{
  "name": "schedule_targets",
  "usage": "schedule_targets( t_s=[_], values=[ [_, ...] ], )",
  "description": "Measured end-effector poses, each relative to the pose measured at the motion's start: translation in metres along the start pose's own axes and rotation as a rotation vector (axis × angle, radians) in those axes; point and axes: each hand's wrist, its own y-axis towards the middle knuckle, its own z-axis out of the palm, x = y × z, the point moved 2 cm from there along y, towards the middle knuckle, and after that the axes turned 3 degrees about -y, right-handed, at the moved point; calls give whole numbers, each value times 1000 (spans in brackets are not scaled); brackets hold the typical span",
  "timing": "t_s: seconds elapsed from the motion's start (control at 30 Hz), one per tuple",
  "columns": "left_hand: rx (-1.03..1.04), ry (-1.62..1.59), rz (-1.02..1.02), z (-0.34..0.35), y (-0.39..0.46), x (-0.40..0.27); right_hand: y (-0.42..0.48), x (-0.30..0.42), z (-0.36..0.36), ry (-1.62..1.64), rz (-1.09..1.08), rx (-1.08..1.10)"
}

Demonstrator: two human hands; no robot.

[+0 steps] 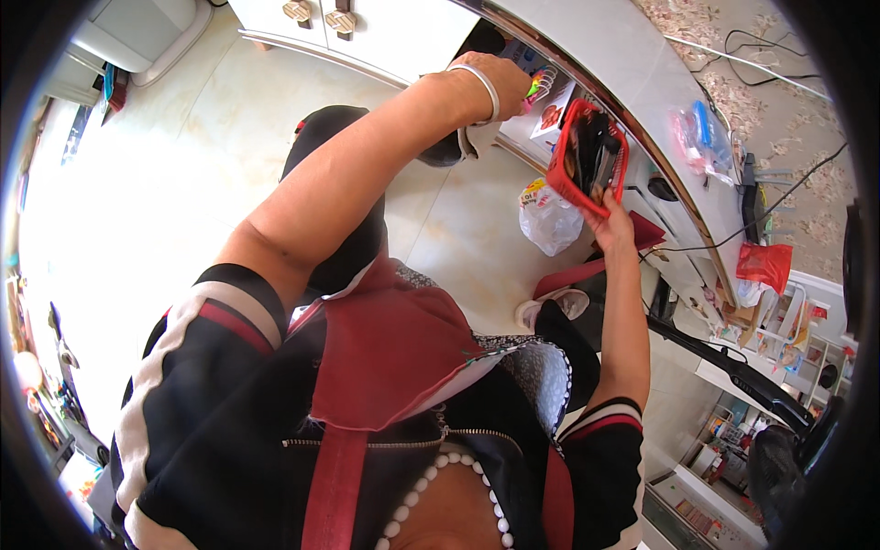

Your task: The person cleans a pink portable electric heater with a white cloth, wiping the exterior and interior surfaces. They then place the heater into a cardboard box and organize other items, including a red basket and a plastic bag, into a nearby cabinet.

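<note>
My left hand (496, 86), with a white bangle at its wrist, reaches across to an open drawer or shelf under the counter. Its fingers are curled and partly hidden. A multicoloured item with a white coil (545, 81) sticks out from them. My right hand (612, 221) grips the near end of a red plastic basket (565, 177), which is tilted. Inside the basket lie dark, slender items (591, 148), too crowded to tell apart. Beside the basket, in the storage space, is a white box with a red picture (552, 117).
A white plastic bag (550, 220) hangs or rests below the basket. The counter (660, 124) curves along the right, bearing cables, plastic packets (701, 137) and a red packet (763, 267). White cabinet doors (371, 41) stand ahead. A black stand arm (735, 375) crosses at lower right.
</note>
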Motion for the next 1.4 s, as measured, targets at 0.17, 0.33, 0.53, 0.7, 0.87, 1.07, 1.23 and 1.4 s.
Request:
schedule_targets(
  t_s=[0.17, 0.33, 0.53, 0.7, 0.87, 1.07, 1.23, 1.4],
  values=[
    [46, -7, 35, -3, 1, 1, 68, 35, 16, -10, -9, -112],
    [15, -19, 53, 0, 4, 2, 128, 44, 12, 8, -32, -131],
    [45, -8, 95, 1, 2, -3, 177, 42, -24, -25, 28, -110],
    [37, -48, 126, -4, 0, -5, 191, 30, -37, 91, -182, -242],
    [103, 4, 102, 0, 4, -14, 174, 20, -7, 196, -160, -194],
    [99, -21, 131, 4, 7, -21, 141, 8, 16, -69, -171, -362],
    [81, -40, 157, 4, 9, -24, 67, -30, 31, -440, -116, -52],
    [59, -39, 164, -1, 3, -26, -7, -2, 34, -455, -332, 11]
  ],
)
